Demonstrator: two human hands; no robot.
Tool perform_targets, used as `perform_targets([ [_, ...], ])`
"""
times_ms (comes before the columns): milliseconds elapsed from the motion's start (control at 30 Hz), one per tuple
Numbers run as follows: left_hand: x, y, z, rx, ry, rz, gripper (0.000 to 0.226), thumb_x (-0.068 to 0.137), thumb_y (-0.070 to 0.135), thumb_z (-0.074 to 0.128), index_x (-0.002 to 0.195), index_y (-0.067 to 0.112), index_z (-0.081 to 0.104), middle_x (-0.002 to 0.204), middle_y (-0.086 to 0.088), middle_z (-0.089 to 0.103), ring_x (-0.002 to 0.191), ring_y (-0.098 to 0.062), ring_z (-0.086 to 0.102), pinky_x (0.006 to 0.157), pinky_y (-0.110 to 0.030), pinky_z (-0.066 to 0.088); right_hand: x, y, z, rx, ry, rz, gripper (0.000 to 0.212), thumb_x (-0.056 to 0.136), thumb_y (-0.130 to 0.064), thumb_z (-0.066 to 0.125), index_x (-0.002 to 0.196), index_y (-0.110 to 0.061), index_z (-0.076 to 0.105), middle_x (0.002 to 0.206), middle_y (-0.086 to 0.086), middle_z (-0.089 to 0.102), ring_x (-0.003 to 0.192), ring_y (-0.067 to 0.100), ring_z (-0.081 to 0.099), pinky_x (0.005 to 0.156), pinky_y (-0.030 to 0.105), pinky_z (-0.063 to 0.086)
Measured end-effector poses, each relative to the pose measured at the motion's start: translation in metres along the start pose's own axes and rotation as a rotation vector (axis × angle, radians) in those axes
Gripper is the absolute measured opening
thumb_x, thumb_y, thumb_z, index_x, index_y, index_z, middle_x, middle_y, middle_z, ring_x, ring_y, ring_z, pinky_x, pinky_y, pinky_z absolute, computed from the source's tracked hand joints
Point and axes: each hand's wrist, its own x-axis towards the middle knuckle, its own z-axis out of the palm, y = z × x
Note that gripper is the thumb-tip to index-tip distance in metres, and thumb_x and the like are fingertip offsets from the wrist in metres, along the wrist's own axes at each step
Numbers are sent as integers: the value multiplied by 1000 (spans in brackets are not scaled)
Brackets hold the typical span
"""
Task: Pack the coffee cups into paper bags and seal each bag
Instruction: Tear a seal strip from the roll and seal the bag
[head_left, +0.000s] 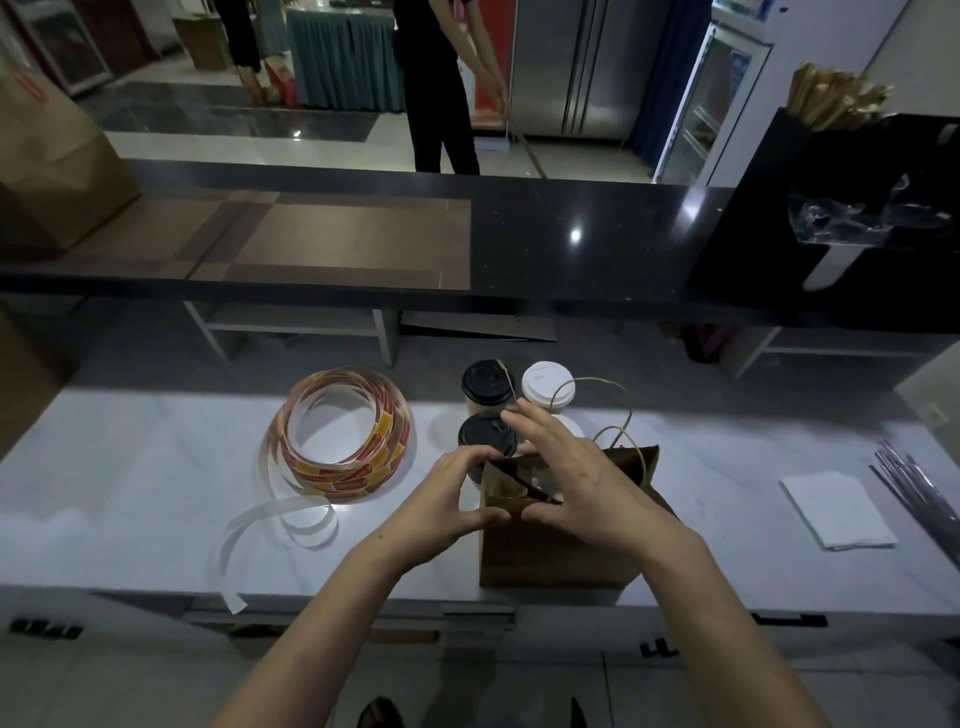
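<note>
Ok, closing paper bag (550, 556) mouth. L hand (447, 499) thumb+fingers curl round its left rim; R hand (576, 478) fingers spread over top, thumb on front rim. Loose cups (488, 387) just past R fingertips. Rec: bring rims flush, keep twine handles (628, 415) out.

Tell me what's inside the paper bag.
Through the open top of the paper bag a pale shape shows, perhaps a cup, beside a brown fold. The right hand covers most of the opening, and the bag's walls hide the rest, so the count is unknown.
</note>
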Motion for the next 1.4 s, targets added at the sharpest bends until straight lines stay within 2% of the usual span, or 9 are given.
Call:
perform_targets([
  [167, 0, 0, 2, 30, -1, 2, 53, 92, 41, 76, 133, 49, 42, 143, 20, 45, 126, 2, 41, 99, -7, 29, 4, 3, 6, 48, 26, -17, 110, 85, -20, 84, 160, -53, 10, 168, -28, 9, 134, 5, 46, 119, 38, 36],
  [267, 1, -1, 2, 26, 20, 13, 41, 94, 42, 73, 124, 52, 48, 137, 21, 53, 123, 3, 47, 103, -15, 35, 5, 4, 13, 87, 44, -8, 107, 87, -16, 82, 160, -54, 12, 166, -27, 14, 117, 6, 57, 111, 40, 46],
  [367, 1, -2, 2, 31, 18, 24, 36, 94, 43, 73, 119, 53, 51, 132, 22, 55, 122, 3, 49, 100, -13, 35, 6, 6, 18, 110, 45, -2, 105, 89, -14, 81, 160, -53, 14, 164, -27, 17, 106, 5, 61, 105, 40, 51],
  [600, 3, -3, 3, 23, 42, 55, 38, 94, 38, 74, 123, 50, 53, 131, 21, 58, 122, 3, 52, 102, -15, 39, 6, 9, 22, 126, 64, 16, 103, 90, -14, 81, 161, -51, 16, 165, -20, 22, 107, 2, 63, 105, 37, 54],
  [733, 2, -3, 4, -7, 65, 57, 48, 92, 37, 77, 129, 49, 49, 131, 24, 57, 120, 8, 52, 97, -7, 36, 6, 10, 23, 98, 67, 21, 101, 91, -19, 81, 160, -54, 15, 168, -22, 17, 128, 6, 56, 111, 41, 51],
  [967, 0, -5, 3, -35, 48, 74, 44, 92, 37, 78, 126, 48, 52, 129, 23, 60, 122, 2, 54, 99, -9, 38, 2, 10, 24, 89, 77, 18, 102, 91, -20, 81, 159, -56, 14, 168, -23, 14, 132, 6, 55, 112, 39, 51],
  [1167, 0, -7, 4, -14, 52, 63, 30, 94, 35, 75, 121, 41, 62, 127, 19, 63, 119, 0, 55, 98, -13, 38, 2, 6, 27, 164, 108, 28, 98, 91, -7, 78, 158, -52, 21, 159, -19, 29, 108, -1, 62, 102, 32, 56],
  [1400, 2, -6, 8, -20, 114, 73, 22, 95, 32, 74, 113, 40, 65, 119, 19, 66, 114, 0, 58, 102, -25, 50, 4, 5, 27, 224, 122, 46, 99, 90, -4, 78, 157, -53, 22, 152, -17, 36, 103, 1, 65, 97, 31, 58],
])
